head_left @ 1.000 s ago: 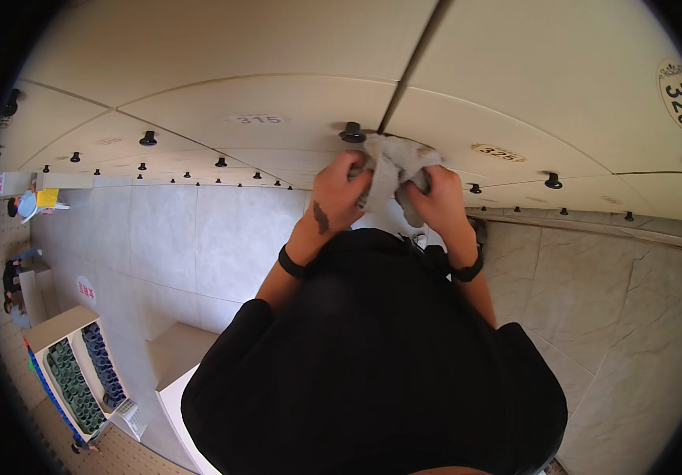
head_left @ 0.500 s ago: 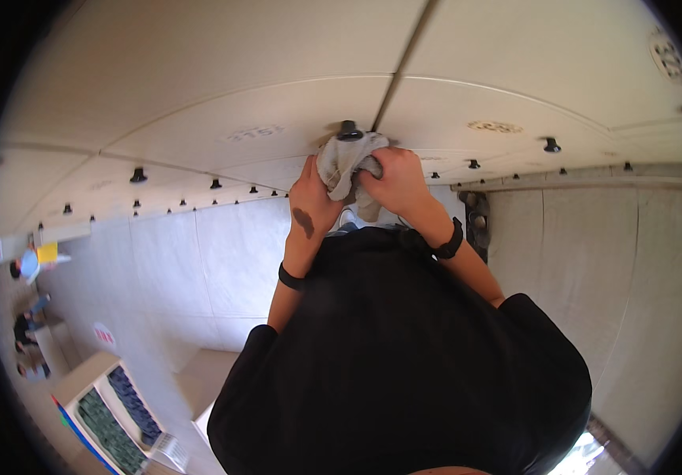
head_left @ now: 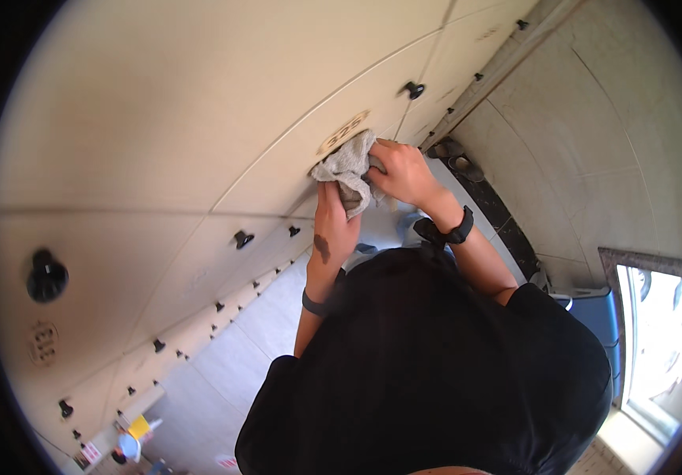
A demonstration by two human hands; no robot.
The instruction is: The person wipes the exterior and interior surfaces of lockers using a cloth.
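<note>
cloth (head_left: pixel 349 170) and both hands have shifted since half a second ago: they were up against a black knob beside the seam between two doors, and now they are on the next door to the right, just below its oval plate (head_left: pixel 343 132). the view has swung round too, so the row of cream doors (head_left: pixel 159 119) runs on a slant, and a blue bin (head_left: pixel 590 317) and a bright window (head_left: pixel 658 340) have come in at the right.

the grey cloth is bunched against the door, one fold hanging down between the hands. the right hand (head_left: pixel 403 170) has its fingers bent in, pinching the cloth's right side. the left hand (head_left: pixel 335 223) has its fingers close together at the lower left edge, tips hidden; i cannot tell whether it pinches or only presses.

the cloth looks light, soft and limp, with a rough weave that should not slip much in the fingers and nothing fragile about it. a gathered fold at either side seems the best hold, since a loose corner would just droop. the nearest knob (head_left: pixel 414 90) to the right stands apart from the cloth.
</note>
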